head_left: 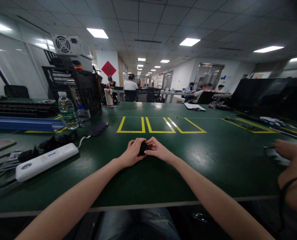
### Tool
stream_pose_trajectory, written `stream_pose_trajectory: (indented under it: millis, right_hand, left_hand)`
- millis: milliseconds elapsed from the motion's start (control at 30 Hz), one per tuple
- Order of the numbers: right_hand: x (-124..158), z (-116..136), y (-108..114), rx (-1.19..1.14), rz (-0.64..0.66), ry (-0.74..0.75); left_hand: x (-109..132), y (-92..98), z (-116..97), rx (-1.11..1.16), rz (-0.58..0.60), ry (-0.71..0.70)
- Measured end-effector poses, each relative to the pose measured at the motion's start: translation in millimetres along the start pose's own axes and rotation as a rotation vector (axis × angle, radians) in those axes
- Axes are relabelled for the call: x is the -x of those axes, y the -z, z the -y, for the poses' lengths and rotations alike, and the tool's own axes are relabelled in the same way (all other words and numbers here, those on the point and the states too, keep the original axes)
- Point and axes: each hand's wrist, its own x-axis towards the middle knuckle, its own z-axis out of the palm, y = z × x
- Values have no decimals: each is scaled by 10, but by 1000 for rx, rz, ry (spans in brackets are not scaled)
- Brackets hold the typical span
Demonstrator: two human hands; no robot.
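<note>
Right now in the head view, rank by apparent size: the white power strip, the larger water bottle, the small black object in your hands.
1. white power strip, though it lies nearer the camera
2. larger water bottle, farther back
3. small black object, mostly covered by the left hand and right hand
</note>
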Motion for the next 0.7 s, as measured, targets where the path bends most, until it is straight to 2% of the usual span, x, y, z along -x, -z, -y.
stream_pose_trajectory:
  millis: [200, 400, 700]
  right_hand:
    - [-26, -9, -14, 86, -91, 17]
    - [-51, -26, -18, 11, -84, -59]
    - [-5, 5, 6, -8, 1, -5]
  left_hand:
    - [3, 22, -12, 11, 4, -5]
    - [-1, -9, 6, -2, -12, 2]
    - [-2, -25, 15, 6, -23, -3]
